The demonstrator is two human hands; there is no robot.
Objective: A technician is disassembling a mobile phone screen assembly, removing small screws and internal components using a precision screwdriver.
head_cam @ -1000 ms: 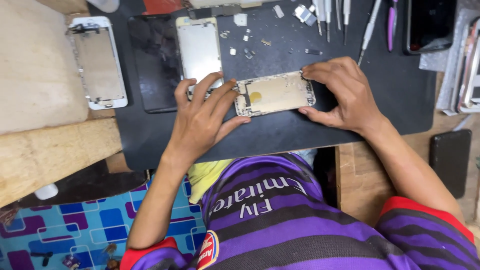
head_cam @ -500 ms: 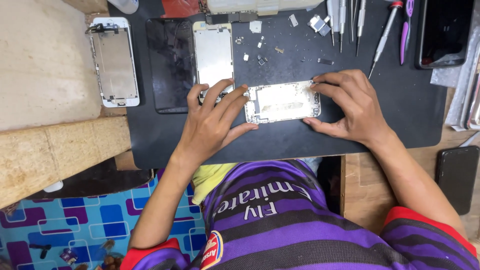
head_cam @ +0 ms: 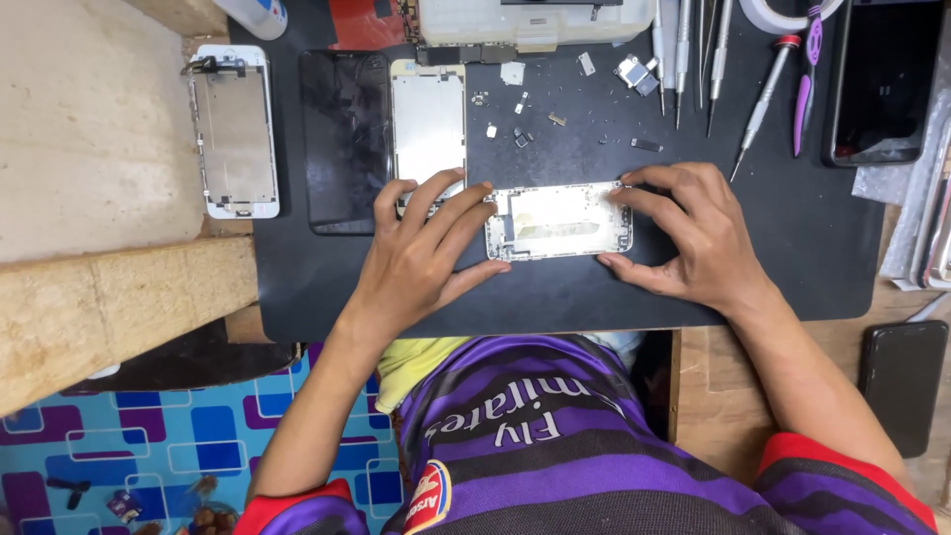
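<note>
An opened phone housing (head_cam: 560, 220) lies flat on the black work mat (head_cam: 773, 267), its silver inside facing up. My left hand (head_cam: 421, 253) rests at its left end, fingers spread, fingertips touching the housing's edge and the lower end of a gold-rimmed screen panel (head_cam: 428, 124). My right hand (head_cam: 688, 233) clasps the housing's right end, thumb below and fingers on its top edge.
A white screen assembly (head_cam: 236, 131) and a dark glass panel (head_cam: 345, 139) lie at the left. Small screws and parts (head_cam: 520, 119) are scattered above the housing. Several screwdrivers and tweezers (head_cam: 763, 99) lie at the upper right, beside a black phone (head_cam: 882, 84). Another black phone (head_cam: 901, 381) sits on the wooden bench.
Both hands have kept their hold on the housing, which stays between them. The view has shifted a little; the hands' places on the mat look much the same.
</note>
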